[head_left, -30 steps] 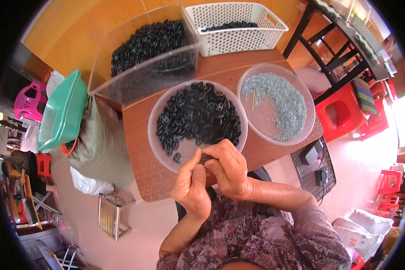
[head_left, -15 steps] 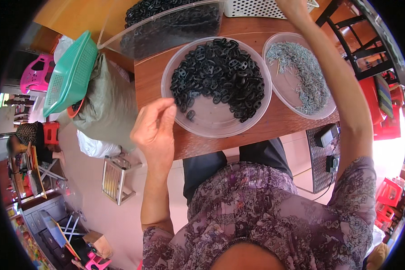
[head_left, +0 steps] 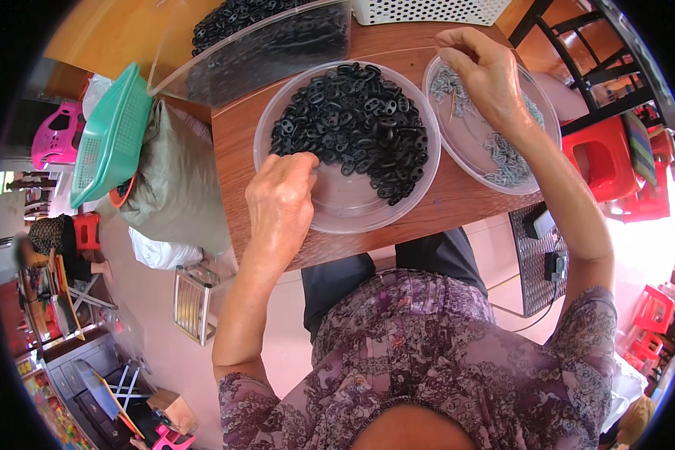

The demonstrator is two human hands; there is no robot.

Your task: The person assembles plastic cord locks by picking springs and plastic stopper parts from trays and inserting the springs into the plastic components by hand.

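Observation:
A round clear plastic tub [head_left: 352, 220] on the table holds a heap of small black oval pieces [head_left: 345, 112] with two holes each. My left hand [head_left: 281, 195] reaches over its near left rim, fingers bent together at the heap's edge on a black oval piece, mostly hidden by them. To the right, a second clear tub [head_left: 472, 154] contains small grey screw-like metal parts [head_left: 506, 157]. Over its far side hovers my right hand [head_left: 491, 79], fingers curved, with a small gap between thumb and forefinger and nothing visible in it.
A clear bin [head_left: 270, 60] of more black pieces and a white perforated basket [head_left: 431, 11] stand at the back of the wooden table [head_left: 236, 142]. Left of it are a green basket [head_left: 112, 139] and a grey-green sack [head_left: 176, 180]. A metal stool [head_left: 195, 304] is below.
My right hand has come back from the white basket to above the tub of metal parts. My left hand has moved right, over the rim to the black pieces.

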